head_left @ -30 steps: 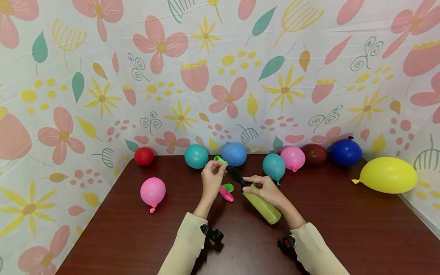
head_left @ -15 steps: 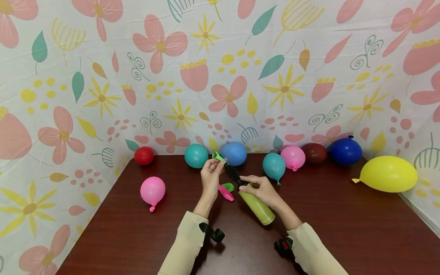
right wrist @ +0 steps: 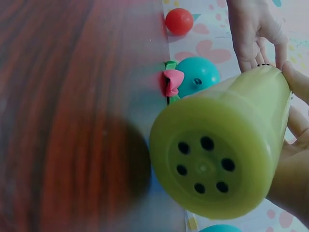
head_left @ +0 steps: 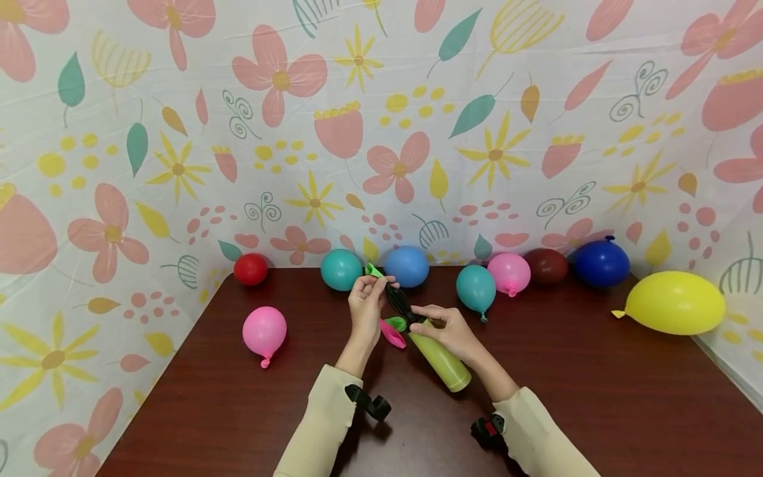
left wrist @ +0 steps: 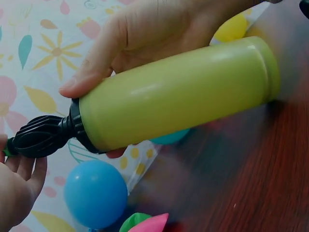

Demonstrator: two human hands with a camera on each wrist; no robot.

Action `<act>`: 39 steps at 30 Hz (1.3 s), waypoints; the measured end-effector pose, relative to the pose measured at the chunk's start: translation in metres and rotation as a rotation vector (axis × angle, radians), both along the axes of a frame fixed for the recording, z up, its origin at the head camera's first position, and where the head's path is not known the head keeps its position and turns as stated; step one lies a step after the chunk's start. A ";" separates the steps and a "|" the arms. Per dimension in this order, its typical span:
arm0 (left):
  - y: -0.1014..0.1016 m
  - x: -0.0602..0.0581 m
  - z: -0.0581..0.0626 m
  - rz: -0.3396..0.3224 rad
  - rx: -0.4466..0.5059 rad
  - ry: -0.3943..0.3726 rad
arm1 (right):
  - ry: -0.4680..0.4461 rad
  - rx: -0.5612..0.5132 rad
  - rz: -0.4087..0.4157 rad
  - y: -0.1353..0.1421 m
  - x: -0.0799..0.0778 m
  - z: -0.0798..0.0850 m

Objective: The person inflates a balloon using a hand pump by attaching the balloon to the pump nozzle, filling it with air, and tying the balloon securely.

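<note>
The yellow-green balloon pump (head_left: 441, 361) has shifted slightly leftward, gripped by the right hand (head_left: 450, 331) above the table (head_left: 208, 411). The left hand (head_left: 366, 308) pinches a green balloon (head_left: 373, 270) at the black nozzle (left wrist: 41, 136); its fit is hard to see. A broad stretch of table separates the pump from the yellow balloon (head_left: 676, 303) at the right edge.

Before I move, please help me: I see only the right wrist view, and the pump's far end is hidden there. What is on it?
Observer: In the left wrist view, a ribbed black nozzle is on that end of the pump.
Operator: Thank you. And the left hand, what does it hold?
Observer: The head view shows it pinching a limp green balloon at the nozzle's tip.
Operator: Is something lying on the far right of the table?
Observer: Yes, a yellow balloon, at the table's right edge.
</note>
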State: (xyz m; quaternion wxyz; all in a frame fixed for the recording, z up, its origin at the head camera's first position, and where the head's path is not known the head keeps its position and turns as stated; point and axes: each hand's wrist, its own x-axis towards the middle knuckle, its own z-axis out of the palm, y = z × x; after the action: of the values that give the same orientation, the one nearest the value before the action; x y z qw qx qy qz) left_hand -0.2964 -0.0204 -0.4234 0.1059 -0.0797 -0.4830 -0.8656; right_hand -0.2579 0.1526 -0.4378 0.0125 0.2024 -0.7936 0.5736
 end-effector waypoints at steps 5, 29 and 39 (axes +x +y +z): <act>0.005 0.004 -0.003 -0.049 -0.029 -0.031 | 0.009 0.013 0.001 0.002 0.004 -0.003; -0.046 -0.019 0.023 0.369 0.197 -0.020 | -0.358 0.179 0.377 0.043 0.031 -0.015; -0.050 -0.021 0.023 0.294 0.282 0.007 | -0.327 -0.069 0.131 0.043 0.035 -0.019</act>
State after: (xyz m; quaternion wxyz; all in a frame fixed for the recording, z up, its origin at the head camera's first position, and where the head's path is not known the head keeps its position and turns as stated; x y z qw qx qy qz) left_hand -0.3173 -0.0706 -0.4004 0.2428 0.0042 -0.3632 -0.8995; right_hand -0.2232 0.1953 -0.4563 -0.1470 0.1570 -0.7500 0.6255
